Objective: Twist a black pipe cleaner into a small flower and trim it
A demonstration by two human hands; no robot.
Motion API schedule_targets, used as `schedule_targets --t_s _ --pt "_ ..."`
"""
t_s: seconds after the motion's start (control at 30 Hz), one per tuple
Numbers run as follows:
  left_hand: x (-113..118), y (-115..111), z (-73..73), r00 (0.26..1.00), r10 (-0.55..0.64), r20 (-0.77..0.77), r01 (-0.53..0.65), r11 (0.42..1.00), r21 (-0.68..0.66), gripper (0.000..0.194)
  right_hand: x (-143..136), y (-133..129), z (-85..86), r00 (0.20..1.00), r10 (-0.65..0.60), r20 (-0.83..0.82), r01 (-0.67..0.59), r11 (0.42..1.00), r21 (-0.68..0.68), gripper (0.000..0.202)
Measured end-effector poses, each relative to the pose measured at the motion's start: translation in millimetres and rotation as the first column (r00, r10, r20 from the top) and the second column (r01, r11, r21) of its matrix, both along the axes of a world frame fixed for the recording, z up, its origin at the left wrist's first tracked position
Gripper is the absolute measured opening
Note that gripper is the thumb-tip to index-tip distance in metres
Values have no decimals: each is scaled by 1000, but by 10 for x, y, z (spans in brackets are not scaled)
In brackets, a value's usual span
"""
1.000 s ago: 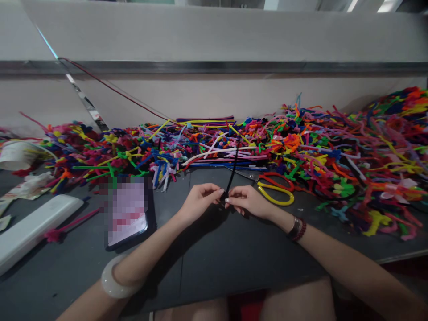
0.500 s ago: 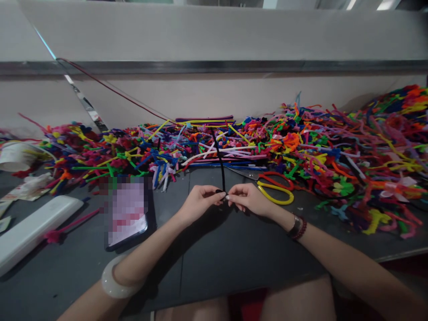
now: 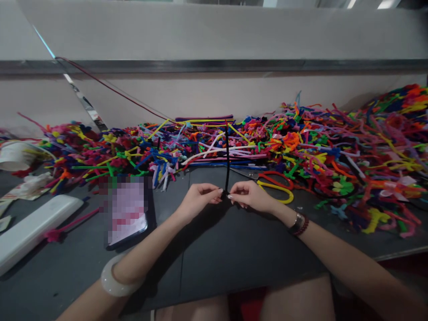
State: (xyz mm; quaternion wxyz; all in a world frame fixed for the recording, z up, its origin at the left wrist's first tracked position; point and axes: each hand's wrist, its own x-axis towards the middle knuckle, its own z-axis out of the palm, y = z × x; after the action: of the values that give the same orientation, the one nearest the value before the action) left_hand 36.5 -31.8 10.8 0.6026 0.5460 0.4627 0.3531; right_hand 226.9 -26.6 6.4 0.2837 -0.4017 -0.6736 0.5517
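Observation:
A black pipe cleaner (image 3: 228,162) stands upright in front of me, its lower end pinched between both hands over the dark table (image 3: 234,249). My left hand (image 3: 202,199) has thumb and forefinger closed at that lower end from the left. From the right, my right hand (image 3: 249,196) pinches the same end, its fingertips almost meeting the left ones. The bend at the bottom is small and mostly hidden by the fingers. Just beyond my right hand lie scissors (image 3: 276,196) with one red and one yellow handle loop.
A long heap of colourful pipe cleaners (image 3: 214,145) runs along the wall. To the left are a phone (image 3: 129,214) with a blurred screen, a white oblong case (image 3: 40,232), a pink pipe-cleaner piece (image 3: 55,235) and a white cup (image 3: 15,156).
The black pipe cleaner's upper part has swung right, from leaning left to nearly vertical. Both hands have shifted very slightly and still pinch its lower end.

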Motion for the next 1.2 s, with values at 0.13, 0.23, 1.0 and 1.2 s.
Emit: schedule_targets --t_s 0.13,0.23,1.0,1.2 --pt "3 -1 -8 999 -33 -40 35 998 57 21 -5 -15 23 1000 1 -9 -1 1000 -9 26" --pt "20 -16 1 996 -68 -64 73 993 87 22 -4 -27 30 1000 0 -8 0 1000 -14 27" --pt "33 -32 62 998 -4 -61 12 992 128 25 15 5 11 996 19 -86 -27 996 -88 22" --pt "25 -34 2 990 -117 -79 125 987 101 26 15 3 -6 998 57 -21 -58 997 -54 25"
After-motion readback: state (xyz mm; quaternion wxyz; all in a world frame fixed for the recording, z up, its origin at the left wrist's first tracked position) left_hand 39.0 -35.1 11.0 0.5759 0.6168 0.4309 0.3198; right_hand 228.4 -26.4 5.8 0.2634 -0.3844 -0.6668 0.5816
